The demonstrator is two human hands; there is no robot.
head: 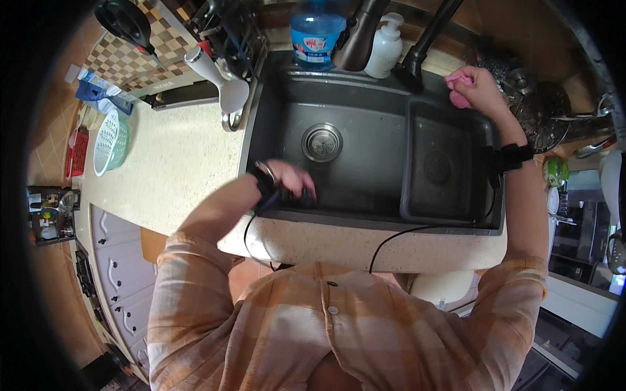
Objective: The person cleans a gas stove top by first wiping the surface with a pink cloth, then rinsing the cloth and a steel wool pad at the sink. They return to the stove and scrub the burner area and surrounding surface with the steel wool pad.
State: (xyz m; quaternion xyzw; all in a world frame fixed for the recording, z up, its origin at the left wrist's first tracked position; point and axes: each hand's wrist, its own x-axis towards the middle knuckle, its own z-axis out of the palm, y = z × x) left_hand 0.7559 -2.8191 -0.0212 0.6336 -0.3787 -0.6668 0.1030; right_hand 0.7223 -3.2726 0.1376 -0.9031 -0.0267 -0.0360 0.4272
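A crumpled pink cloth is gripped in my right hand, above the far right corner of the dark double-bowl sink. Over the front left of the large bowl is my left hand, blurred by motion. Something dark shows at its fingers, and whether it is held cannot be made out. A round metal drain strainer lies just beyond this hand. The smaller bowl, with its own dark drain, is below my right hand. Both wrists wear black straps with cables.
Behind the sink stand a blue detergent bottle, a dark faucet and a white pump bottle. A white-handled utensil leans by a rack at left. Plastic basket on the counter; metal strainers right.
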